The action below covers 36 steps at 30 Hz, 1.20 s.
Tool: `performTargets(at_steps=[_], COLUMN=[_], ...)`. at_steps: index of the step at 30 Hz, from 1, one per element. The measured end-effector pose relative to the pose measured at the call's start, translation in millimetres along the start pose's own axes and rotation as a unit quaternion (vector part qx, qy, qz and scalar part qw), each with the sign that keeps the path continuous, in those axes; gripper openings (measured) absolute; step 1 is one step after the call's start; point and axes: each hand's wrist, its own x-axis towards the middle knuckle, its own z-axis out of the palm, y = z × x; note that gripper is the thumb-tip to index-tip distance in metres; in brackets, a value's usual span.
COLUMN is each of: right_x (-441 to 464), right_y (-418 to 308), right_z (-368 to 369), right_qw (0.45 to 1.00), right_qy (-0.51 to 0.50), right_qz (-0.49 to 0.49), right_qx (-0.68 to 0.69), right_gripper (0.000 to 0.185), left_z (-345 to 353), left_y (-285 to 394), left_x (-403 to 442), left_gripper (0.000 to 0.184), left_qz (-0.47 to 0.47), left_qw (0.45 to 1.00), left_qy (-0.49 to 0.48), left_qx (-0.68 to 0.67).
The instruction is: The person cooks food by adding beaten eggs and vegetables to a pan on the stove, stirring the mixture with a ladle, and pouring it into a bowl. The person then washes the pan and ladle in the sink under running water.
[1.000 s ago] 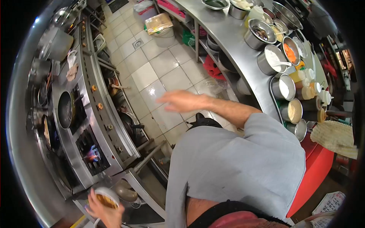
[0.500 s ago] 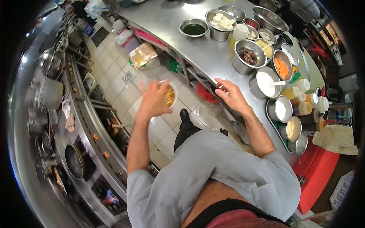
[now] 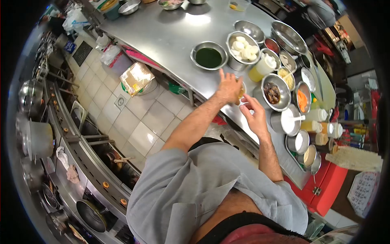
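Observation:
Over the near edge of the steel counter [image 3: 162,44], my left hand [image 3: 230,87] grips a small bowl of yellow food [image 3: 241,92], mostly hidden behind the fingers. My right hand [image 3: 254,116] is beside it with fingers apart, its fingertips close to the bowl; whether they touch it I cannot tell. Just beyond my left hand stands a bowl of dark green liquid [image 3: 208,58]. A bowl of white pieces [image 3: 243,48], a squeeze bottle of yellow liquid [image 3: 262,69] and a bowl of dark pieces [image 3: 272,92] are close to the hands.
Several bowls, including one with orange slices [image 3: 302,100] and a pot of white powder [image 3: 290,120], line the counter's right side. A frying pan [image 3: 91,215] is on the stove at the lower left. A covered bucket [image 3: 137,79] stands on the floor. Another person [image 3: 321,13] is at the top right.
The view has turned from the stove toward the counter. My left hand has carried the bowl from the stove side to the counter edge, and my right hand has come close to it.

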Motion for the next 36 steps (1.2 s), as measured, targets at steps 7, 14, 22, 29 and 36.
performTargets(at_steps=[7, 14, 22, 29, 36], right_x=[39.7, 68.3, -0.8, -188.3, -378.9], right_y=[2.5, -58.5, -114.4, -172.9, -261.7], right_z=[39.3, 119.7, 215.3, 301.1, 408.5], right_qw=[0.990, 0.955, 0.810, 0.597, 0.616], right_qy=[0.066, -0.067, -0.407, -0.751, -0.731], right_qz=[-0.051, -0.130, -0.191, -0.154, -0.216], right_qx=[0.111, 0.258, 0.376, 0.236, 0.196], right_gripper=[0.042, 0.040, 0.035, 0.032, 0.033], left_z=[43.3, 9.8, -3.6, 33.5, 113.1], left_y=[-14.8, -54.1, 86.7, 360.1, 526.9], left_x=[27.4, -150.8, -491.6, -638.0, -758.5], left_gripper=[0.073, 0.060, 0.050, 0.035, 0.034], left_qz=[0.042, -0.200, -0.729, -0.700, -0.675], left_qw=[0.937, 0.915, 0.533, 0.068, -0.079], left_qy=[0.323, 0.347, 0.420, 0.661, 0.694], left_qx=[-0.123, -0.043, 0.088, 0.262, 0.238])
